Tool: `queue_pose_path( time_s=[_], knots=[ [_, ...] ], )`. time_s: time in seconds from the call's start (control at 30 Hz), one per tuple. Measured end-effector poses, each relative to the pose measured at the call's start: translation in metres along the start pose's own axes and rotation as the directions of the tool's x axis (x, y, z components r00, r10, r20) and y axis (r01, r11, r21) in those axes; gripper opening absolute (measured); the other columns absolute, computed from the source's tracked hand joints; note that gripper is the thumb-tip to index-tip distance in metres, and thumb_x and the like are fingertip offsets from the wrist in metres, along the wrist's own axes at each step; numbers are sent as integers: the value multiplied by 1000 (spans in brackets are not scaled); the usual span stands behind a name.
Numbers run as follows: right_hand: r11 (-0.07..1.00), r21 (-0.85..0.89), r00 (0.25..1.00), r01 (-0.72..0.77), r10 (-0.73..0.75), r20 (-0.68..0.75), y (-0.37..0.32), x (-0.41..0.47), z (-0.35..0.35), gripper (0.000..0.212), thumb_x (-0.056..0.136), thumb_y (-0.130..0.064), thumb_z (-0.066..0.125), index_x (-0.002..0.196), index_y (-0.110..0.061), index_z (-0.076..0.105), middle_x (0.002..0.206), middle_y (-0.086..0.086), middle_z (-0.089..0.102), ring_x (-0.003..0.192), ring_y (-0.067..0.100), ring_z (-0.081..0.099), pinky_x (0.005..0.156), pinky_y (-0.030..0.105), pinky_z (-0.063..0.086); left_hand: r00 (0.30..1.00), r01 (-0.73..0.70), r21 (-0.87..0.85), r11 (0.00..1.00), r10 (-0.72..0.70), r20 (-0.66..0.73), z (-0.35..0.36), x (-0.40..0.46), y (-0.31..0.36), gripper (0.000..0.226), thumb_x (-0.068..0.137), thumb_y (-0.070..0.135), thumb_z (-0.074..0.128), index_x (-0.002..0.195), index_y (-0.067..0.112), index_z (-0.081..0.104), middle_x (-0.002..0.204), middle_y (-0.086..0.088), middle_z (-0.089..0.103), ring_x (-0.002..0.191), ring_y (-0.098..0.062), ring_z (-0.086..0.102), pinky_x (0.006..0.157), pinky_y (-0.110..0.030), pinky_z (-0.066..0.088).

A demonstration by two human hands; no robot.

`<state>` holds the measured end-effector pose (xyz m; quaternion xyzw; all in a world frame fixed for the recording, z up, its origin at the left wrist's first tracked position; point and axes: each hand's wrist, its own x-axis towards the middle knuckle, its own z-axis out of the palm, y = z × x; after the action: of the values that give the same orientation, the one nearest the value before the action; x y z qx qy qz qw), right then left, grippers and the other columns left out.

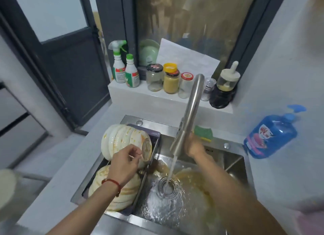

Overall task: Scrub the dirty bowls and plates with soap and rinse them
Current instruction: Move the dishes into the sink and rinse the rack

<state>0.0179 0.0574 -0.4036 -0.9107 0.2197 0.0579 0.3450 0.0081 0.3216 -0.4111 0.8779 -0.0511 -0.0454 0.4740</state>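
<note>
Setting: grey kitchen desk with a stainless steel sink; water runs from the steel tap into the drain.
Task items: stained white bowls lean on edge in the dark rack, left of the basin; dirty white plates stacked nearer.
Left hand: fingers loosely curled, grasping nothing visible, just beside the bowls.
Right hand: behind the spout, near the green sponge; grasp cannot be told.
Key relation: the crockery lies left, nearest the left hand.
</note>
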Motion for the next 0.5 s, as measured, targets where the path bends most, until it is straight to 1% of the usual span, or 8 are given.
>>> queue_pose_path(
  time_s=[0.03,0.13,0.2,0.27,0.3,0.37,0.43,0.5],
  knots=[
    [999,-43,1000,13,-14,-26,1,14,4,40,106,-37,38,74,-19,55,82,9,62,81,31,62,80,44,49,1000,9,43,999,-9,7,2,-5,-11,28,89,2,65,81,28,66,79,9,70,74,-14,67,70,-39,58],
    [996,54,996,70,-66,-67,7,44,8,39,93,-42,38,64,-20,54,80,19,67,82,41,66,78,54,56,999,-32,230,973,22,49,1,-18,-40,31,82,-2,66,84,29,63,83,12,69,77,-5,62,68,-20,45],
    [990,112,992,90,-79,-101,3,49,-1,36,95,-28,43,68,-13,61,74,17,66,70,34,65,67,36,58,990,-97,379,920,50,132,-2,-17,-57,30,77,4,67,90,31,63,90,12,66,83,-9,61,75,-28,49],
    [981,159,985,115,-92,-144,0,54,-5,34,102,-11,46,78,4,65,72,16,66,60,27,60,52,21,48,958,-240,512,825,116,261,-7,-21,-74,30,75,24,68,105,32,64,105,7,66,99,-18,61,87,-41,55],
    [978,165,984,128,-105,-141,0,56,-3,32,103,-10,48,81,8,64,73,19,67,61,30,61,51,20,47,936,-316,580,751,147,321,-11,-24,-87,42,73,39,69,114,33,62,114,3,66,106,-24,62,90,-47,56],
    [985,124,990,117,-105,-96,8,54,8,28,104,-18,47,90,1,62,79,19,68,70,35,66,64,33,57,874,-433,695,574,78,480,-22,-30,-103,78,64,63,69,134,37,50,131,-4,64,118,-34,62,93,-60,54],
    [999,25,999,43,-42,-29,30,41,22,22,104,-27,44,96,-13,58,82,8,67,75,32,67,69,43,57,807,-523,733,435,-26,590,-33,-35,-113,107,59,72,68,154,38,30,150,-8,53,136,-39,53,100,-71,46],
    [995,-95,999,-20,22,28,59,18,35,17,104,-26,50,98,-16,62,84,3,69,82,30,70,70,39,54,757,-595,719,359,-50,652,-41,-33,-118,133,50,67,83,163,36,19,157,-11,46,141,-38,49,102,-73,43]
  ],
)
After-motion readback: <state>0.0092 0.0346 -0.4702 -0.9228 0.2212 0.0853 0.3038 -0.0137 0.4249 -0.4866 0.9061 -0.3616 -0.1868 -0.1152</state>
